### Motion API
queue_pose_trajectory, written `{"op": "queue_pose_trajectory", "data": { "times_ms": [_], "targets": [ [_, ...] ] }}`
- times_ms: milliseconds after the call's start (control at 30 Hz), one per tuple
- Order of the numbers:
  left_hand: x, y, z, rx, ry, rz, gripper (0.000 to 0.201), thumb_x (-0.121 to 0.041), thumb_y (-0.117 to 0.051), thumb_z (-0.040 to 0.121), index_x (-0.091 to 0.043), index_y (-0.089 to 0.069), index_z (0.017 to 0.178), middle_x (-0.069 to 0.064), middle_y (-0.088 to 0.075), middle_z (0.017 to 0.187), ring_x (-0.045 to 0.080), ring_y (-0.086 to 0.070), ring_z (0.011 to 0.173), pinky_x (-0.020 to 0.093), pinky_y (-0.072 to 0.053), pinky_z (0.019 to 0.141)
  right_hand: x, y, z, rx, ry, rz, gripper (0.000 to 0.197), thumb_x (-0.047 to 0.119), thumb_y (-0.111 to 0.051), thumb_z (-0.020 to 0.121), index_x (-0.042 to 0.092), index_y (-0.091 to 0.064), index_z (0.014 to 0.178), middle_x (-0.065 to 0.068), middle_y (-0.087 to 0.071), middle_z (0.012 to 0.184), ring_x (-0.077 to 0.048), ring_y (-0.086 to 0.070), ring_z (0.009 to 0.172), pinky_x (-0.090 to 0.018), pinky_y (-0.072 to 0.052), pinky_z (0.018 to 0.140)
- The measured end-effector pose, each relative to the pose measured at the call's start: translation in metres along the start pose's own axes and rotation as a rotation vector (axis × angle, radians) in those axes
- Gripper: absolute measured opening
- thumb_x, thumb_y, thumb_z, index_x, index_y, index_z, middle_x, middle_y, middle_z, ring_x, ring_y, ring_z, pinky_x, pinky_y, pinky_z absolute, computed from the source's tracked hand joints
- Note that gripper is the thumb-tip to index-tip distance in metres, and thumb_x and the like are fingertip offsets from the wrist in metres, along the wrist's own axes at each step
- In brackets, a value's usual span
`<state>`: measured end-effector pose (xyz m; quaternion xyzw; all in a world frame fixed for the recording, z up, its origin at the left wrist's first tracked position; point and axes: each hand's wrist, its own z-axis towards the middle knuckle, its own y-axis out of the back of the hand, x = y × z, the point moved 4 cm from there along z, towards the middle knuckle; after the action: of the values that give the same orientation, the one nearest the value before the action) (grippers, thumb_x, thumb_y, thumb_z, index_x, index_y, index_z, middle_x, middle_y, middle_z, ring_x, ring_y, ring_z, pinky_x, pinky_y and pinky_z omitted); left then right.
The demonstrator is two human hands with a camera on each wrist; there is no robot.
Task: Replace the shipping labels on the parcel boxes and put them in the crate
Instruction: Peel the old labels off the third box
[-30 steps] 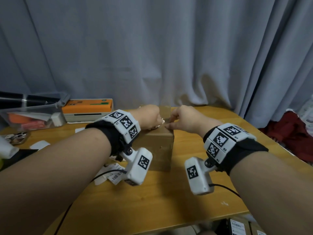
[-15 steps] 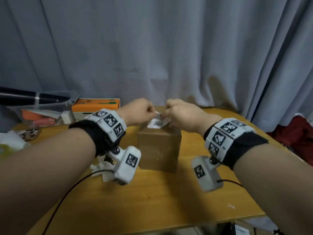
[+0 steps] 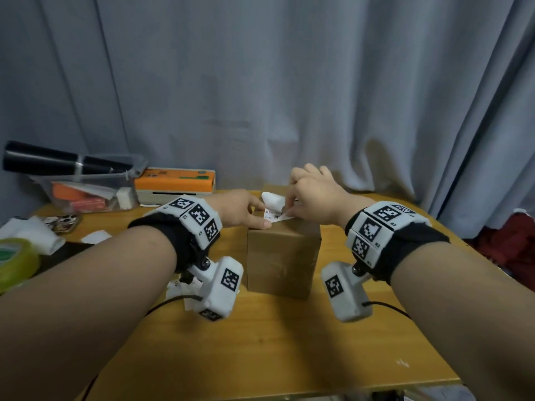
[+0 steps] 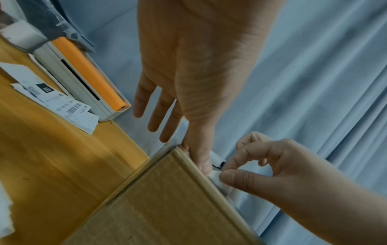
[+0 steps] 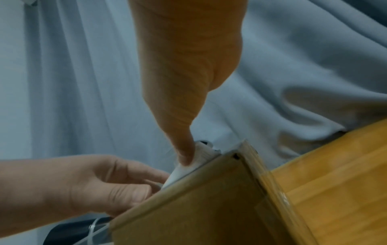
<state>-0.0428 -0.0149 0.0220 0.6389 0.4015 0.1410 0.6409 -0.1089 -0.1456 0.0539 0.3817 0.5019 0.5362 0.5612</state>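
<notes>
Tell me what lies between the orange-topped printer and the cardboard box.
In the left wrist view, loose printed labels on bare wooden table lie between printer and box.

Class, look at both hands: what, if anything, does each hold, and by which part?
The right hand pinches the white label by its near edge atop the cardboard box. The left hand holds nothing, fingers pressing the label's left end.

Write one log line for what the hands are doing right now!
step: label on box | left hand: steadies box | right hand: pinches label | crate: not visible

place: home packing corner
signs: grey curtain [image 3: 260, 96], wooden worktop [image 3: 275, 342], orange label printer [image 3: 175, 182], tape roll [image 3: 14, 264]
</notes>
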Motion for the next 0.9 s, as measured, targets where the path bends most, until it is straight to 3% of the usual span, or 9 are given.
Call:
{"op": "queue_pose_trajectory", "data": {
  "times_ms": [233, 900],
  "targets": [
    [0.000, 0.004, 0.004, 0.028, 0.026, 0.063, 0.065, -0.057, -0.061, 0.080, -0.026, -0.047, 0.135, 0.001, -0.054, 0.128, 0.020, -0.052, 0.115, 0.036, -0.042, 0.101, -0.009, 0.000, 0.003, -0.027, -0.103, 0.102, 0.013, 0.037, -0.061, 0.086, 0.031, -0.072, 0.090, 0.003, -0.047, 0.104, -0.020, -0.037, 0.105, -0.035, -0.024, 0.090],
    [0.004, 0.002, 0.009, 0.006, -0.001, -0.026, 0.063, -0.053, -0.064, 0.079, -0.023, -0.047, 0.132, -0.001, -0.054, 0.117, 0.016, -0.054, 0.107, 0.033, -0.045, 0.096, -0.042, -0.006, 0.011, -0.150, -0.390, 0.298, 0.012, 0.034, -0.065, 0.085, 0.027, -0.074, 0.081, 0.004, -0.055, 0.101, -0.026, -0.041, 0.115, -0.044, -0.027, 0.096]
  ]
}}
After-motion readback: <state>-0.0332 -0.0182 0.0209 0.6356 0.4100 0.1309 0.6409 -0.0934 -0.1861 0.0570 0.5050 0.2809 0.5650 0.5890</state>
